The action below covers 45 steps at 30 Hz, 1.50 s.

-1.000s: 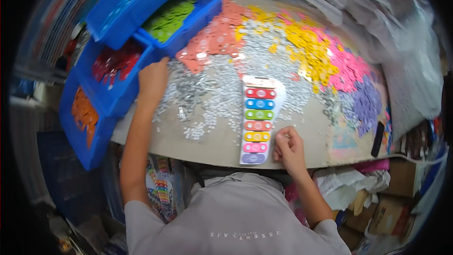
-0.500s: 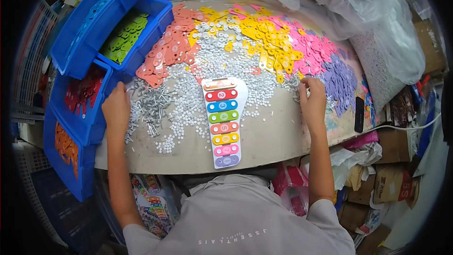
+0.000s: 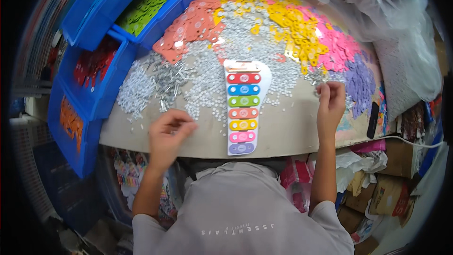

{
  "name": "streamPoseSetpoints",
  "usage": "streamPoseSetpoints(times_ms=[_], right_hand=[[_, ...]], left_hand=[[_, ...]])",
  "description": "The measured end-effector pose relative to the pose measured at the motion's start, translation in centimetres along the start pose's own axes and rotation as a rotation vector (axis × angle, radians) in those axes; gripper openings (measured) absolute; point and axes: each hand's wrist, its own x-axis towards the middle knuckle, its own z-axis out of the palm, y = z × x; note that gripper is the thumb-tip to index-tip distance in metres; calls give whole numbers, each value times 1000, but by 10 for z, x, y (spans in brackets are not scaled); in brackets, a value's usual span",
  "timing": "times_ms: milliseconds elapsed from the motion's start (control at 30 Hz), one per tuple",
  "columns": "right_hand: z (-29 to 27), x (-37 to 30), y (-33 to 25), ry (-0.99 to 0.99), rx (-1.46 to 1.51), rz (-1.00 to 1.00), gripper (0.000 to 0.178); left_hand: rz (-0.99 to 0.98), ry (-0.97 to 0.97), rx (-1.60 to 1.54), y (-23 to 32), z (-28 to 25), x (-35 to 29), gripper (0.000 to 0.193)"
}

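A toy xylophone [image 3: 243,101] with a white base and a row of coloured bars lies upright in the picture at the middle of the table. Left of its lower end, above the table's front edge, my left hand [image 3: 169,134] has thumb and fingers drawn together; anything in them is too small to make out. On the right, my right hand [image 3: 331,100] is closed in a pinch beside a small heap of metal pins [image 3: 317,76]; what its fingertips hold is hidden. More silver pins [image 3: 171,81] and small white caps [image 3: 135,89] lie beyond my left hand.
Blue bins [image 3: 118,87] with coloured bars stand at the left. Behind the xylophone spread grey washers [image 3: 245,33] and heaps of salmon [image 3: 191,23], yellow [image 3: 297,35], pink [image 3: 339,47] and purple bars [image 3: 361,82]. A black phone-like object [image 3: 373,119] lies near the right edge.
My left hand has come from beside the blue bins toward the xylophone's lower left. My right hand stays by the small pin heap. The whole view has shifted.
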Motion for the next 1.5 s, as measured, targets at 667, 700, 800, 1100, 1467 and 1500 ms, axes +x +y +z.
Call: streamPoseSetpoints(times_ms=[667, 700, 800, 1100, 1467, 1500], right_hand=[[15, -116, -39, -870, 431, 622, 11], [16, -116, -40, -854, 406, 609, 9], [17, -117, -36, -843, 326, 591, 12], [25, -105, -38, -994, 204, 738, 25], [31, -109, -31, -1019, 278, 664, 31], [31, -110, -31, -1035, 277, 658, 31]], left_hand=[[-390, -391, -398, -40, 61, -34, 12], [-359, -369, -403, -42, 62, -35, 11], [-278, -389, -354, -49, 63, -33, 26], [-361, -419, -74, -44, 67, -32, 60], [-137, -330, 15, -56, 82, -37, 33], [-110, -305, 7, -58, 83, -39, 33]])
